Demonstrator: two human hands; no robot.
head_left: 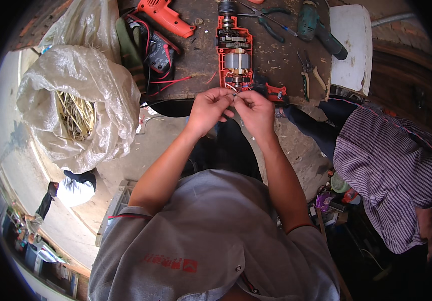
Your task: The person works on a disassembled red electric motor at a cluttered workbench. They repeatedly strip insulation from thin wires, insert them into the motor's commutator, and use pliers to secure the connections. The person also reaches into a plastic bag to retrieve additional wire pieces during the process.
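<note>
Across the top of the frame stretched a scuffed brown workbench (201, 62), with a translucent sack (113, 105) of straw (75, 115) at the left. An opened orange power tool (236, 45), its motor (237, 61) exposed, lay at the upper centre. At its lower end, the left hand (210, 109) and right hand (257, 110) held thin wires (233, 89) in narrow pinches; which strand sat in which hand, I could not tell. A multimeter (161, 59) lay upper left, a green cordless drill (309, 22) upper right.
</note>
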